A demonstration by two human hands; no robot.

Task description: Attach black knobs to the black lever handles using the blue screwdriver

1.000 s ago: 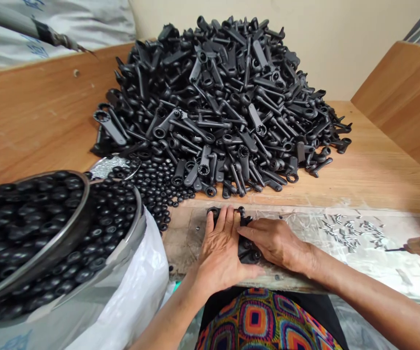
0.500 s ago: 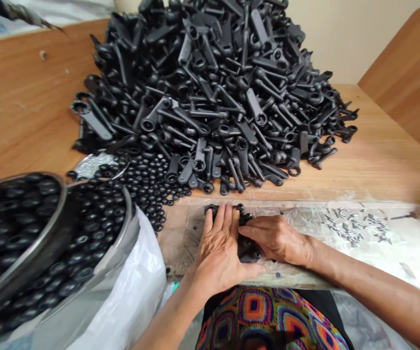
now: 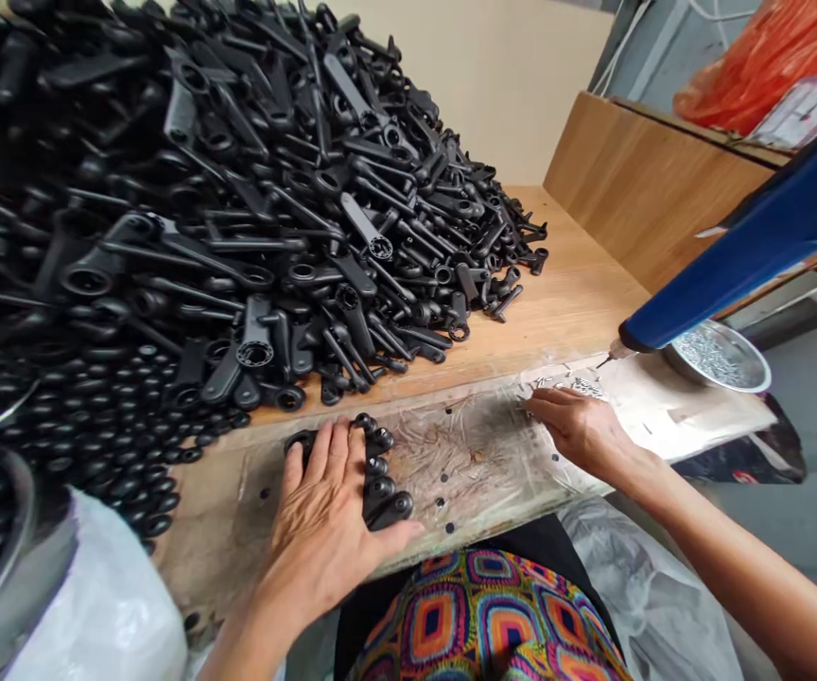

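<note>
My left hand (image 3: 323, 520) lies flat, fingers stretched out, on a small row of black plastic handle parts (image 3: 380, 482) set on a worn wooden board (image 3: 465, 463) at the table's near edge. My right hand (image 3: 579, 426) is off to the right on the clear plastic sheet, fingertips pinched at a scatter of small metal screws (image 3: 579, 386); what it holds is too small to make out. A blue power screwdriver (image 3: 735, 255) hangs over the screws, tip down.
A big heap of black handle parts (image 3: 238, 189) fills the wooden table behind. Small black round caps (image 3: 96, 416) spread at the left beside a metal bowl on a white bag (image 3: 96, 605). A metal dish of screws (image 3: 717, 355) stands at the right.
My right hand has left the parts under my left hand and moved right to the screws. The view has swung right and closer; the blue screwdriver and screw dish have come into sight.
</note>
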